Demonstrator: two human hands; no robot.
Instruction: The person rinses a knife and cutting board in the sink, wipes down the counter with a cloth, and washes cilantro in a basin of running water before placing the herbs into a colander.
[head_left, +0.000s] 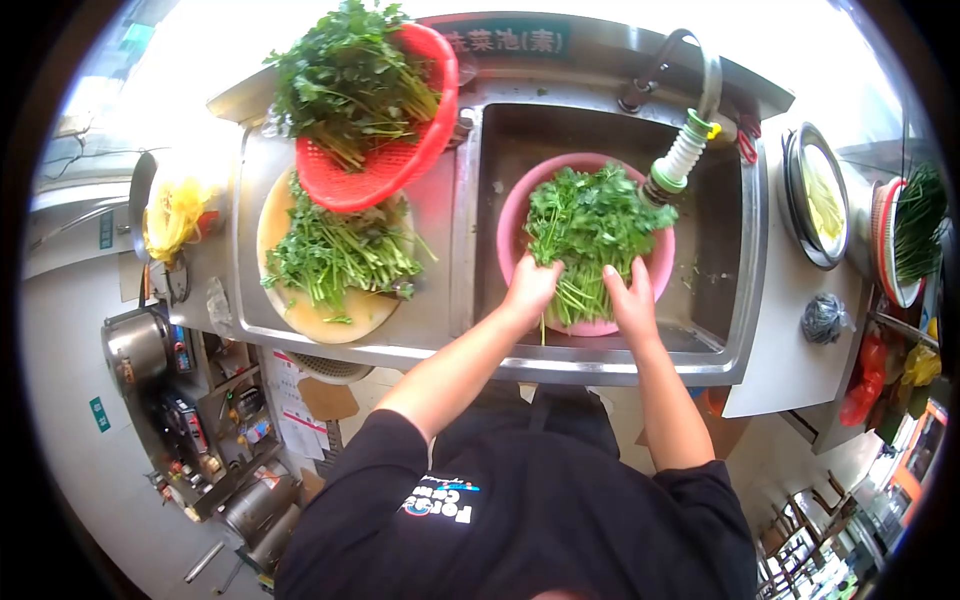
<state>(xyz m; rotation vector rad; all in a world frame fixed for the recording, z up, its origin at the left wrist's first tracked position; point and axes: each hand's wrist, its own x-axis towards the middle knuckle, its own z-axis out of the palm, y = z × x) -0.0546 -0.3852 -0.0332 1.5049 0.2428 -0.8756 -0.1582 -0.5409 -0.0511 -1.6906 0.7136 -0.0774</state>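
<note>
A bunch of leafy greens (590, 225) with long thin stems, like coriander or Chinese celery, lies in a pink basin (512, 205) inside the sink. At the bunch's left side my left hand (532, 288) grips the stems, its fingertips buried among them. My right hand (633, 302) clasps the right side, thumb on top and the other fingers partly hidden. Close above the leaves on the right hangs the white and green spout (682, 152) of a faucet; I cannot tell whether water runs from it.
Left of the steel sink (700, 290), a round cutting board (335, 322) bears more cut greens (345, 255). A red plastic basket (400, 170), tilted and full of greens, rests over its back edge. Stacked plates (815, 195) and a knotted dark plastic bag (825, 318) lie on the right counter.
</note>
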